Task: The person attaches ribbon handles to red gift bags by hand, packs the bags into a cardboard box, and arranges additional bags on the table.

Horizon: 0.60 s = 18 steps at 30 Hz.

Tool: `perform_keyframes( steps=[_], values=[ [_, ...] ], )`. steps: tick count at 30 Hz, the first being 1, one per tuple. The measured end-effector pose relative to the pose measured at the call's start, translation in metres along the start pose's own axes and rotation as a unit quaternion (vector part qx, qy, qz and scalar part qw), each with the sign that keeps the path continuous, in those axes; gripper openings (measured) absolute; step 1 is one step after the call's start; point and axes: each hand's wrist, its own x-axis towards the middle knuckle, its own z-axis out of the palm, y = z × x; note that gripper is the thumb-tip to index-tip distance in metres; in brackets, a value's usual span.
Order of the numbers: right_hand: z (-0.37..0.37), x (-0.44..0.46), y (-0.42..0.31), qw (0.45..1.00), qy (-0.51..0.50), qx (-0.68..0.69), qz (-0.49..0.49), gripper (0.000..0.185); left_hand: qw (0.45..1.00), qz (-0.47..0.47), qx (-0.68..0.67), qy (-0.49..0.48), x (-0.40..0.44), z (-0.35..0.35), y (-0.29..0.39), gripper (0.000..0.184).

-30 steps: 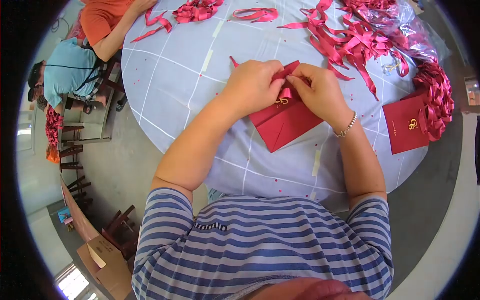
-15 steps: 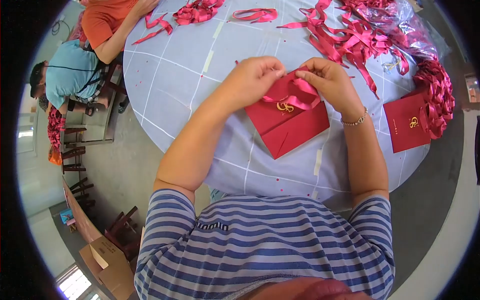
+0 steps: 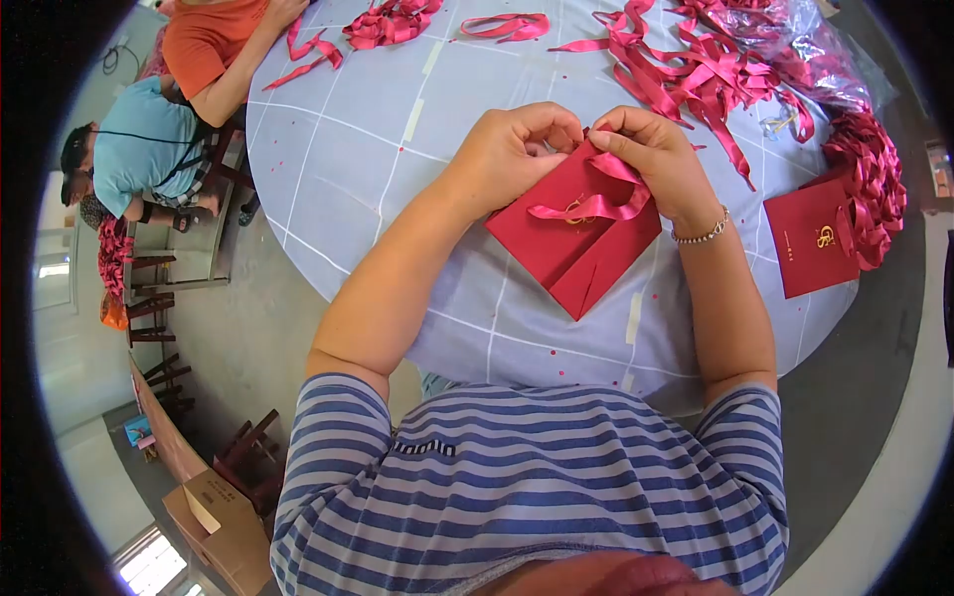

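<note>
A red paper bag with a gold logo (image 3: 566,248) lies tilted on the checked tablecloth, its top edge between my two hands. A shiny red ribbon (image 3: 618,209) loops across its front. My left hand (image 3: 517,154) is closed at the bag's upper left edge, thumb and fingers bent together; what its fingertips hold is hidden. My right hand (image 3: 651,154), with a bead bracelet at the wrist, pinches the ribbon near the bag's top corner.
Loose red ribbons (image 3: 686,74) lie at the upper right near clear plastic (image 3: 805,65). Another red bag (image 3: 803,243) rests by a ribbon heap (image 3: 867,189). More ribbons (image 3: 393,22) lie at the top. Two people are at the upper left; a cardboard box (image 3: 224,526) stands lower left.
Both hands have moved apart from their earlier overlap at the bag's top. More of the bag's front and ribbon shows, and the bag has turned, its bottom corner shifting right.
</note>
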Motion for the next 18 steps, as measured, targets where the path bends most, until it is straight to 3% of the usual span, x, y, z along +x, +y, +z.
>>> perform_keyframes(
  steps=[7,12,15,18],
  values=[
    [0.0,-0.001,0.0,0.999,-0.02,0.022,0.011,0.01,0.976,0.153,0.151,-0.044,0.002,-0.01,-0.002,0.005],
    [-0.004,0.001,0.001,0.999,-0.043,0.029,-0.004,0.01,0.92,0.264,0.282,-0.061,0.004,-0.022,0.003,0.006],
    [-0.016,-0.002,0.0,0.995,-0.072,0.063,0.003,0.01,0.906,0.256,0.335,-0.035,0.005,-0.036,0.002,0.006],
    [-0.024,-0.002,-0.001,0.992,-0.067,0.105,0.021,0.01,0.917,0.204,0.339,0.061,0.01,-0.062,-0.005,0.006]
  ],
)
